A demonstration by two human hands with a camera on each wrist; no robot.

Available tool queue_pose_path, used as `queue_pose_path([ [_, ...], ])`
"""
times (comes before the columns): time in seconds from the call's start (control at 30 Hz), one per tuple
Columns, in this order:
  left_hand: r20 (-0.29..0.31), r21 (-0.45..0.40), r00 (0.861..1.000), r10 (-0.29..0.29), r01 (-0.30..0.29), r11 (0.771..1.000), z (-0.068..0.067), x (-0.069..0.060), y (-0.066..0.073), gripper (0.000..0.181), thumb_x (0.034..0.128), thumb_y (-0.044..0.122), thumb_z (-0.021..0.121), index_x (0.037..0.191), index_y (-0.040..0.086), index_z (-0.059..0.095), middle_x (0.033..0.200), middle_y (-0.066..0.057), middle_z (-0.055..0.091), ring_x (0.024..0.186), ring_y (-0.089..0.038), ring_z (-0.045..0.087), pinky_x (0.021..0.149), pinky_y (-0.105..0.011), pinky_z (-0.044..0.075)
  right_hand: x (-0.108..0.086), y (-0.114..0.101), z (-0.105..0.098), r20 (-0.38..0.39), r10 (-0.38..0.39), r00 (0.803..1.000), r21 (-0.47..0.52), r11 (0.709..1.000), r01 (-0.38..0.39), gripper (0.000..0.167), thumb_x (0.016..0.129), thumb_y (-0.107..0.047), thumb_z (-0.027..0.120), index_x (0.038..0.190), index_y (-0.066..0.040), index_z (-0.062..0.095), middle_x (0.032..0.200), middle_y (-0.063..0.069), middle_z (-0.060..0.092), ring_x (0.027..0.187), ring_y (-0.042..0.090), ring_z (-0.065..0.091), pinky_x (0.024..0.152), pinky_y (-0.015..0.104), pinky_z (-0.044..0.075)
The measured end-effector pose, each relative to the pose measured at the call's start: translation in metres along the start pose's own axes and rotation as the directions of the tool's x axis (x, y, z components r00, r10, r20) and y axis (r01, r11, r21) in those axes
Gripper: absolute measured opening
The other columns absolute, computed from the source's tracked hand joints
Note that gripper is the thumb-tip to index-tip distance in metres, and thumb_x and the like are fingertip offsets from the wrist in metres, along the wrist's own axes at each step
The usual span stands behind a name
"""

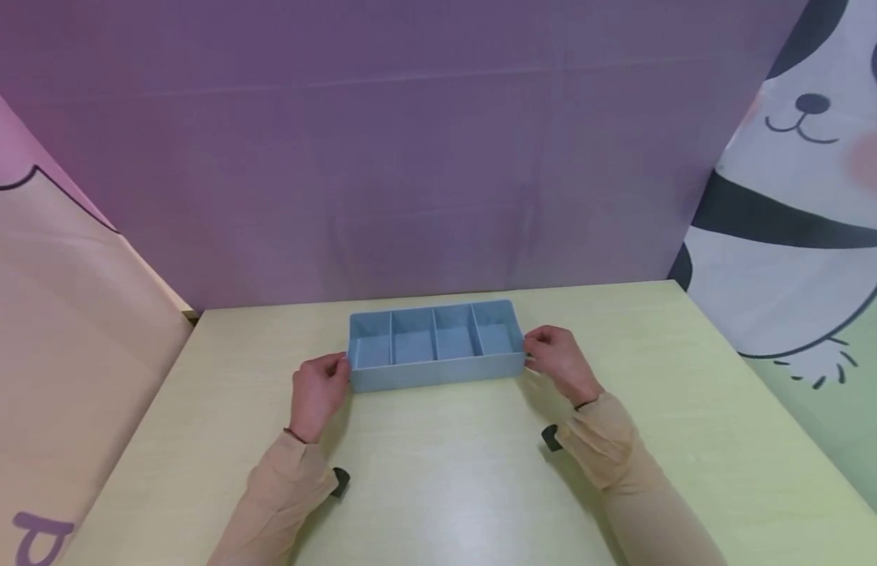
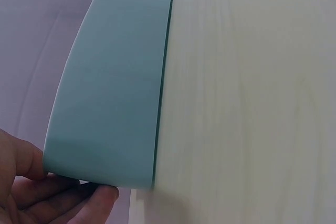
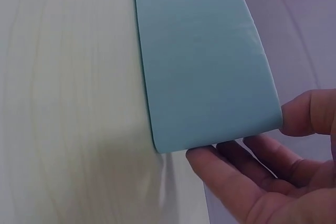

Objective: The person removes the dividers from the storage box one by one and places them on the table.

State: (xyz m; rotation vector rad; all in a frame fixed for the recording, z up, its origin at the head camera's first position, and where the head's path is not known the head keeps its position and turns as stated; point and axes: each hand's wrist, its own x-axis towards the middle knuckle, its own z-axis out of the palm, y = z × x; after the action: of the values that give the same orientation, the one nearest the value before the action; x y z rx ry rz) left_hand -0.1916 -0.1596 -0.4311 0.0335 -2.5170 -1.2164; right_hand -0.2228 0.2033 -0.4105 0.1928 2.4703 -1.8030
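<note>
A blue tray [image 1: 438, 371] split by dividers into several compartments is on the table, close to its back edge. My left hand [image 1: 318, 393] holds the tray's left end; in the left wrist view the thumb is at the rim and the fingers of that hand [image 2: 58, 198] lie against the end wall of the tray [image 2: 107, 87]. My right hand [image 1: 562, 362] holds the right end, with thumb at the rim and fingers of the hand [image 3: 262, 177] against the end wall of the tray [image 3: 205, 66]. No contents show in the compartments.
The pale wooden table [image 1: 438, 472] spreads around the tray. A purple cloth [image 1: 438, 157] hangs behind it. Printed cloths stand at both sides, the right one with a panda [image 1: 799, 291]. A small black piece [image 1: 340, 482] sticks out at my left cuff, another [image 1: 551, 437] at my right.
</note>
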Motion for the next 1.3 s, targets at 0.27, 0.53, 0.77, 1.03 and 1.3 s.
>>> queue_pose_path([
  [0.27,0.007,-0.006,1.0,-0.001,0.001,1.0,0.0,-0.001,0.003,0.025,0.0915,0.011,0.055,0.104,-0.002,0.072,0.087,-0.015,0.072,0.067,-0.019,0.06,0.054,-0.025,0.041,-0.001,-0.001,-0.002,0.003,0.004,1.0,0.004,1.0,-0.004,0.026,0.092,-0.008,0.049,0.109,0.012,0.053,0.102,0.018,0.054,0.092,0.026,0.059,0.085,0.043,0.051],
  [0.53,0.028,-0.016,0.999,-0.039,0.04,0.999,0.001,-0.001,0.001,0.026,0.0929,0.012,0.055,0.107,-0.002,0.071,0.091,-0.016,0.072,0.073,-0.021,0.062,0.056,-0.025,0.043,-0.001,0.0,-0.001,0.005,0.006,1.0,0.008,1.0,-0.006,0.027,0.093,-0.007,0.049,0.11,0.013,0.053,0.102,0.018,0.054,0.093,0.026,0.059,0.085,0.042,0.051],
  [0.77,0.038,-0.028,0.998,-0.04,0.041,0.999,0.002,-0.001,0.0,0.027,0.0941,0.013,0.054,0.11,-0.003,0.07,0.094,-0.017,0.072,0.073,-0.021,0.062,0.056,-0.025,0.044,0.0,0.001,-0.001,0.007,0.003,1.0,0.015,1.0,-0.003,0.027,0.093,-0.007,0.049,0.111,0.014,0.052,0.102,0.018,0.054,0.092,0.026,0.058,0.086,0.042,0.051],
  [1.03,0.036,-0.029,0.998,-0.046,0.047,0.998,0.004,0.005,-0.007,0.027,0.0942,0.014,0.054,0.11,-0.002,0.07,0.092,-0.015,0.072,0.067,-0.018,0.058,0.054,-0.024,0.042,0.003,-0.001,0.002,0.008,0.0,1.0,0.016,1.0,-0.001,0.027,0.093,-0.007,0.049,0.111,0.014,0.052,0.101,0.017,0.054,0.092,0.026,0.058,0.086,0.042,0.051],
  [1.3,0.044,-0.042,0.999,-0.027,0.029,0.999,0.006,0.012,-0.012,0.027,0.0941,0.013,0.054,0.11,-0.002,0.07,0.088,-0.015,0.071,0.063,-0.016,0.055,0.052,-0.023,0.04,0.007,0.0,0.005,-0.013,0.008,1.0,0.012,1.0,-0.008,0.026,0.094,-0.007,0.049,0.111,0.013,0.052,0.103,0.019,0.054,0.093,0.026,0.059,0.086,0.043,0.05],
])
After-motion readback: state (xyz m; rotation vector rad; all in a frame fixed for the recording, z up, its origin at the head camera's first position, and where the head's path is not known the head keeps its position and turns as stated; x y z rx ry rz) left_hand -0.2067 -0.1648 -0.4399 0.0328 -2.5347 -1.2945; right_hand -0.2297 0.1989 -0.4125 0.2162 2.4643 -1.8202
